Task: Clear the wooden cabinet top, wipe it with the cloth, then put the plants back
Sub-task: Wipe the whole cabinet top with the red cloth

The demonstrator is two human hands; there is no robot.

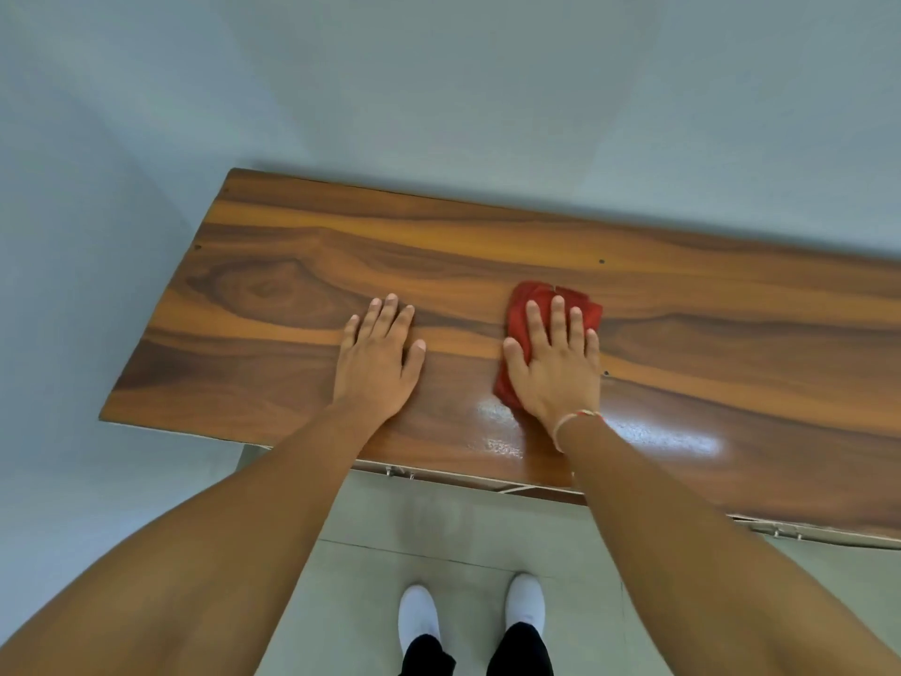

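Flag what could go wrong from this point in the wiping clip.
1. The bunched red cloth covers little beyond the right hand, so passes may leave unwiped strips on the long glossy wooden cabinet top.
2. The bare left hand lies flat on the wood and could leave prints on wiped areas.
3. A wet-looking sheen sits near the front edge; plants set back there too soon might trap moisture. No plants are in view.
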